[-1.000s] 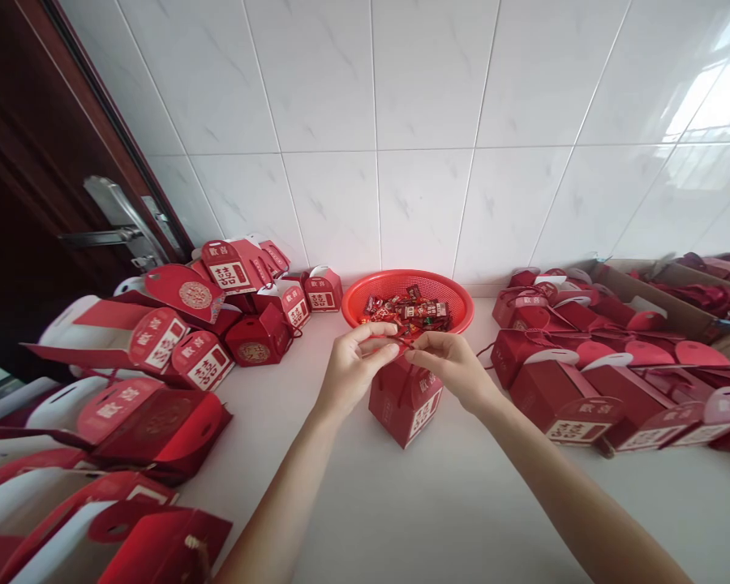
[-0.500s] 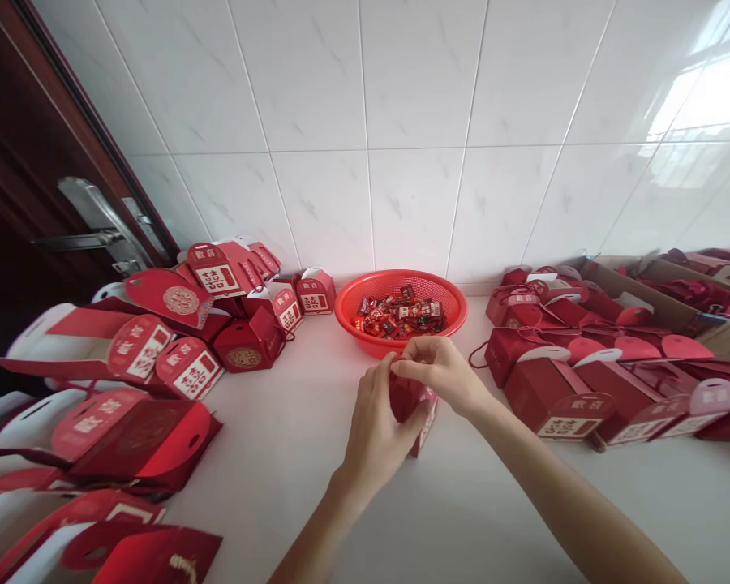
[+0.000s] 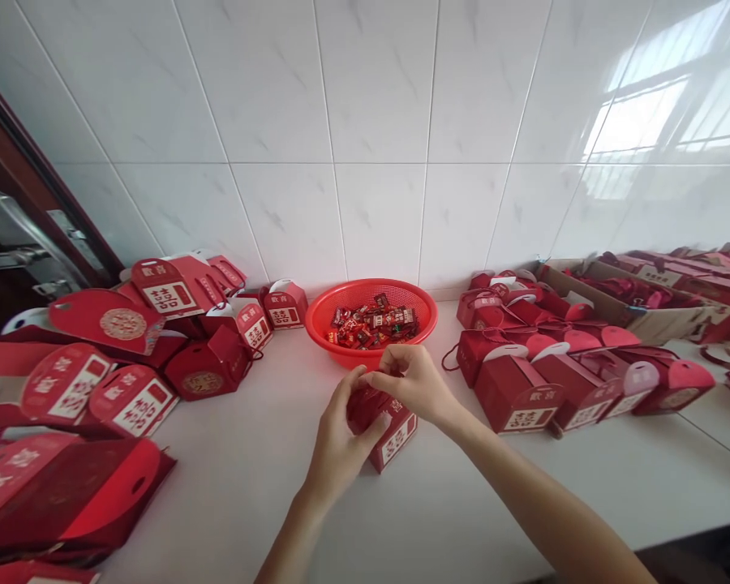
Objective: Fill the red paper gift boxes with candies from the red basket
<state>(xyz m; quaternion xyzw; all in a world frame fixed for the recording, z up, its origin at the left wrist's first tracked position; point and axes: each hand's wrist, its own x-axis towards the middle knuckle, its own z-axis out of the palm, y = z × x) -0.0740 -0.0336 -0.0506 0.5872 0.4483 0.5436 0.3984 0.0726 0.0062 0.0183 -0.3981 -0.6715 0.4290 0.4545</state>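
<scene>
A small red gift box with a white character label stands on the counter in front of me, partly covered by my fingers. My left hand is wrapped round its left side, thumb on the near face and fingers along the far side. Over the top of the box, my right hand is closed in a pinch, its fingertips close to the left fingertips. What the pinch holds is hidden. Just behind, a red plastic basket contains many small wrapped candies.
At the left are piled red gift boxes, several with lids open. On the right stand rows of closed boxes, with a cardboard carton behind them. A tiled wall rises at the back, and a door handle shows far left.
My view has turned to the right, showing more boxes there. The box's labelled face now shows more fully. Both hands remain on or over the box, the right still pinching at its top.
</scene>
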